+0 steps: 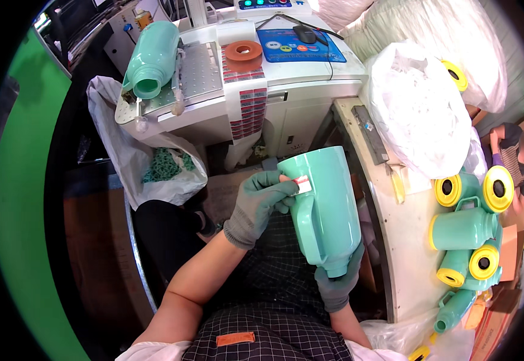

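Note:
A mint-green plastic jug body with a side handle is held over my lap, its narrow neck pointing down toward me. My right hand, in a grey glove, wraps round the neck end from below; part of its fingers is hidden behind the jug. My left hand, also gloved, pinches a small white-and-red label against the jug beside the upper end of the handle. Whether the label is stuck down I cannot tell.
Another green jug body lies on the perforated machine plate. Beyond me are a tape roll, a label strip and a mouse. Several yellow-ended jugs crowd the right bench. A person is at far right.

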{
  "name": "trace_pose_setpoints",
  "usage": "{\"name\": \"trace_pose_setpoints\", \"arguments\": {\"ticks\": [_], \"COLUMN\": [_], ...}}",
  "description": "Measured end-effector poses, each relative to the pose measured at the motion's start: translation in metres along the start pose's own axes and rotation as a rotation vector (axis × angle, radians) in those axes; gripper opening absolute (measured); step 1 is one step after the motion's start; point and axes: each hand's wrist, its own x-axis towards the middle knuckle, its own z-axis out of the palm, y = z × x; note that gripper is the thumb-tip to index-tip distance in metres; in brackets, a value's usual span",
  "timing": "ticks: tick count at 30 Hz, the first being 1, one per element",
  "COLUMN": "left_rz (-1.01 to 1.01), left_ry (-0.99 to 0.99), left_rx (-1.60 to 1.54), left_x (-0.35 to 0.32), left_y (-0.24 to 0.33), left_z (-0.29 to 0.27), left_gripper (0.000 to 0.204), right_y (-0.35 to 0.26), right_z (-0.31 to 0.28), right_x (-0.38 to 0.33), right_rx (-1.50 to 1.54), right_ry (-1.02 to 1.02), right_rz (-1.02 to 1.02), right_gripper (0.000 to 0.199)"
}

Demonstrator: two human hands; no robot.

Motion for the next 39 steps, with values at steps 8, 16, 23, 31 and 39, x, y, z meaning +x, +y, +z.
{"name": "trace_pose_setpoints", "arguments": {"ticks": [8, 16, 23, 31, 39], "left_rz": [0.195, 1.133, 1.214, 1.524, 0.595], "left_ry": [0.104, 0.668, 0.480, 0.617, 0.237], "left_rx": [0.674, 1.632, 2.526, 1.743, 0.497], "left_x": [0.015, 0.019, 0.092, -0.101, -0.140], "left_y": [-0.003, 0.116, 0.224, 0.187, 0.036], "left_z": [-0.043, -0.156, -0.250, -0.126, -0.131], "left_gripper": [0.025, 0.056, 0.056, 0.079, 0.080], "right_y": [-0.005, -0.004, -0.055, -0.071, -0.233], "right_z": [-0.001, -0.019, 0.002, 0.061, 0.273], "right_x": [0.000, 0.037, 0.108, 0.206, 0.285], "right_rx": [-0.091, 0.244, 0.401, 0.209, -0.154], "right_ry": [-0.023, 0.069, 0.011, -0.001, -0.070], "right_rz": [-0.051, 0.220, 0.025, -0.304, -0.883], "right_gripper": [0.102, 0.099, 0.089, 0.089, 0.084]}}
